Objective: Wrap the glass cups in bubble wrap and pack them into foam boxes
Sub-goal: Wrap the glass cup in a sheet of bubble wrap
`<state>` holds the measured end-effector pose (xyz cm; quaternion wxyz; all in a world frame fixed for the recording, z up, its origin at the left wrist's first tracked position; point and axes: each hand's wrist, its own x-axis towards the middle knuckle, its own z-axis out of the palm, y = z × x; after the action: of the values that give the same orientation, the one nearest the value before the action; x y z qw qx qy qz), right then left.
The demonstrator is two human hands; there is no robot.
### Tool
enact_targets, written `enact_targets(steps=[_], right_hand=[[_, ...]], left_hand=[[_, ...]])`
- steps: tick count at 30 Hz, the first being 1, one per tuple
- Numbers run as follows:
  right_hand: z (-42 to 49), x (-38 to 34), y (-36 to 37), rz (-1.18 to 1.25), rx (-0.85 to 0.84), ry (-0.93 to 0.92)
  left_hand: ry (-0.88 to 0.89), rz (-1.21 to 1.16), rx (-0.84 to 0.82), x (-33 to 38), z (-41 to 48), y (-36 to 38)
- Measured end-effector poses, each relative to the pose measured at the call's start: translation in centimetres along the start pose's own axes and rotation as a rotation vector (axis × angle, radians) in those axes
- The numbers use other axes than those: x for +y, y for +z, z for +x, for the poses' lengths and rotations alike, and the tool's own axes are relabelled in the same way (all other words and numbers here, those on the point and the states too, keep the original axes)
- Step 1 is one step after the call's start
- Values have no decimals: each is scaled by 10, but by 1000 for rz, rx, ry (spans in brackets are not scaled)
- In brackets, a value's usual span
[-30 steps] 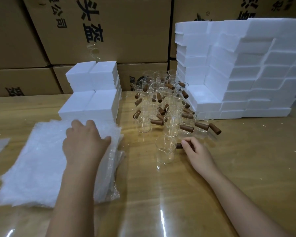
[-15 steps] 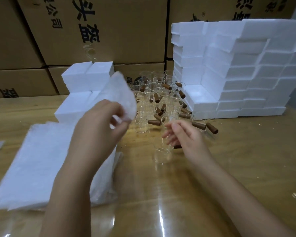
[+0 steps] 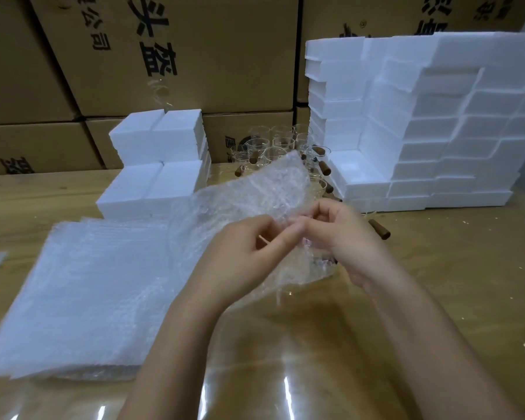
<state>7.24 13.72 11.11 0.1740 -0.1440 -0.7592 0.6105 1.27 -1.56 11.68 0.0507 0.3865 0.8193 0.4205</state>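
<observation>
Left hand (image 3: 243, 253): fingers curled, pinched the near edge of the bubble wrap sheet (image 3: 255, 192).
Right hand (image 3: 346, 237): pinched the same edge, just beside the left fingertips.
Bubble wrap sheet: held up above the table (image 3: 437, 283), in front of the glass cups (image 3: 273, 145).
Glass cups: clustered between the low foam boxes (image 3: 158, 165) and the tall foam stack (image 3: 422, 122).
Wrap pile (image 3: 82, 292): lay flat at the left.

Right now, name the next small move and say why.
Probably roll the sheet round the cup. The left hand and right hand pinch its edge, the cup seems to sit below the right hand, and most of the sheet stands loose.
</observation>
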Motion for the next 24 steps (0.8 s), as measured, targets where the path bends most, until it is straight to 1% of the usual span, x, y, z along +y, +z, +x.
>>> enact_targets(steps=[2,4,6,8,9,11,15,17,18,20,22,24], right_hand=[[-4,-4,2,-127,47,-79],[-10,-9,5,-377,103,-176],[-17,-16,8,-588,120,-268],[-21,-21,10,-681,105,-332],[-22,-23,10,-670,82,-344],[-23,-25,6,-550,13,-327],[-20,-26,-10,-411,-83,-227],[-18,-26,-14,-307,-85,-206],[-17,-26,-16,-253,-54,-216],[-17,-26,-19,-215,89,-235],[-18,-28,-23,-264,283,-235],[-22,-32,-26,-355,469,-247]], left_hand=[[-47,-67,100,3,1,3],[-82,-179,167,7,0,5],[-107,-200,204,10,0,7],[-111,-219,234,11,0,8],[-105,-238,241,10,1,9],[-85,-276,218,8,2,7],[-113,-400,134,5,2,-1],[-121,-363,140,5,2,-4],[-119,-313,161,5,2,-5],[-109,-161,219,5,0,-7],[-98,-37,282,7,-1,-10],[-97,39,355,10,-4,-13]])
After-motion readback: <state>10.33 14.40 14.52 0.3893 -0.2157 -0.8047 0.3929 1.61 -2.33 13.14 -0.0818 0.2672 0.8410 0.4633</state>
